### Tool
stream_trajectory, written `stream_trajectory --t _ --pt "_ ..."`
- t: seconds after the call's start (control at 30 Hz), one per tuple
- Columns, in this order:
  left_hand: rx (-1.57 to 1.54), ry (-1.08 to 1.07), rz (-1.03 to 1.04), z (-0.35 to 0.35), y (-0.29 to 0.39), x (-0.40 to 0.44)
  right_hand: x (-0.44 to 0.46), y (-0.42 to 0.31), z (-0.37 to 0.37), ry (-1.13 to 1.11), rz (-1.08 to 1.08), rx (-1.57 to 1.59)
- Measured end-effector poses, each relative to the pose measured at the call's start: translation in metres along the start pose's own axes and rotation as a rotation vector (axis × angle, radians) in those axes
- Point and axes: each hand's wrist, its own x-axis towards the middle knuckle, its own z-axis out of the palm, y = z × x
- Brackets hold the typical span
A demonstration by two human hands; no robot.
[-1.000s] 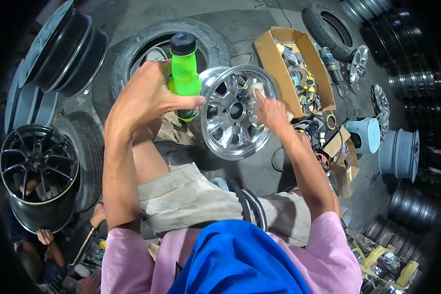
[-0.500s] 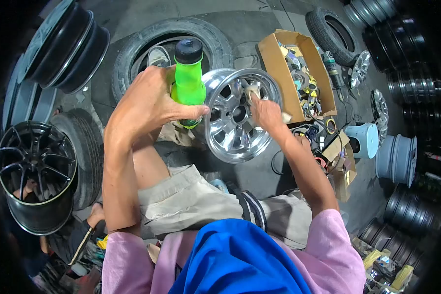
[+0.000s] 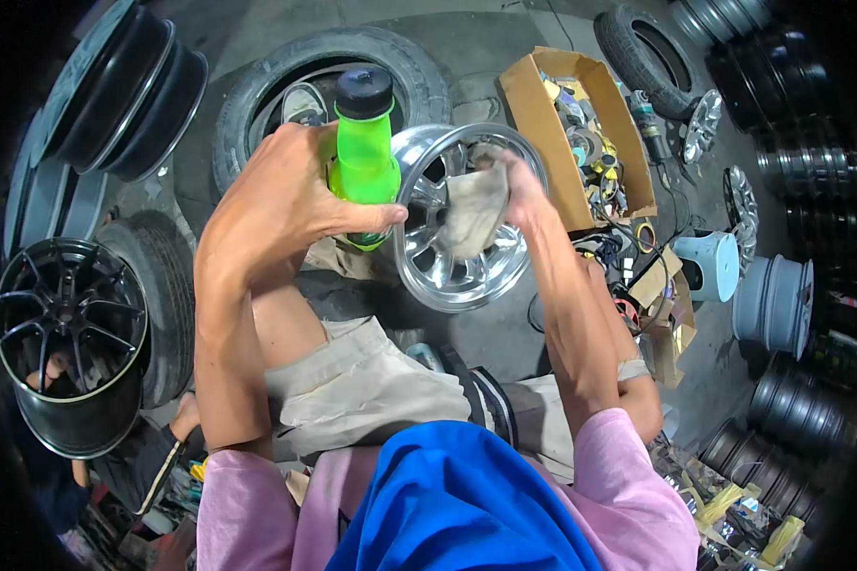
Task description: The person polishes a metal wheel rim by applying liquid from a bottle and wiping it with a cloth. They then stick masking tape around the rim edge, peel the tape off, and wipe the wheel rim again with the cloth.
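A polished silver wheel rim [image 3: 438,285] stands tilted in front of me, its spoked face toward me. My left hand [image 3: 290,195] is wrapped around a bright green bottle [image 3: 364,162] with a black cap, held upright at the rim's left side; the thumb reaches the rim's edge. In my right hand [image 3: 526,190] is a greyish-white cloth [image 3: 476,207], hanging in front of the spokes and hiding part of the hub. Motion blurs the fingers of that hand a little. Whether the cloth touches the metal I cannot tell.
Behind the rim lies a large tyre [image 3: 419,71]. A cardboard box [image 3: 533,124] of discs and scraps stands to the right, near a power tool [image 3: 649,128], cables and a light-blue container [image 3: 712,266]. A black rim [image 3: 71,419] and stacked wheels flank me; another person's hand [image 3: 52,369] shows lower left.
My right hand has lifted from the rim's spokes, and the cloth, bunched before, now hangs spread across the rim's face. The left hand keeps the bottle in nearly the same place.
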Motion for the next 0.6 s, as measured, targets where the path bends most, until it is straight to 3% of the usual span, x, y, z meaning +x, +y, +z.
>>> stream_trajectory --t 0.07,0.1,0.2,0.4,0.47,0.53,0.6 --pt "0.017 -0.047 -0.037 0.0 -0.002 -0.001 -0.004 0.0 -0.003 -0.041 0.083 0.308" --pt "0.023 -0.024 -0.013 0.002 -0.005 -0.002 0.028 0.015 -0.038 -0.24 0.006 0.45" --pt "0.021 0.023 -0.005 -0.002 -0.008 -0.003 0.0 0.013 0.002 -0.088 -0.106 0.543" --pt "-0.044 0.049 0.05 0.002 -0.007 -0.004 0.016 0.012 0.0 -0.28 0.124 0.42" --pt "-0.063 0.08 0.055 0.004 -0.011 -0.006 -0.021 0.009 0.021 -0.077 -0.047 0.257" --pt "-0.051 0.082 0.039 0.002 -0.013 -0.006 -0.021 0.02 0.006 -0.066 -0.072 0.272" --pt "-0.035 0.062 0.053 0.004 -0.011 -0.004 -0.023 0.028 -0.001 0.363 -0.442 -0.348"
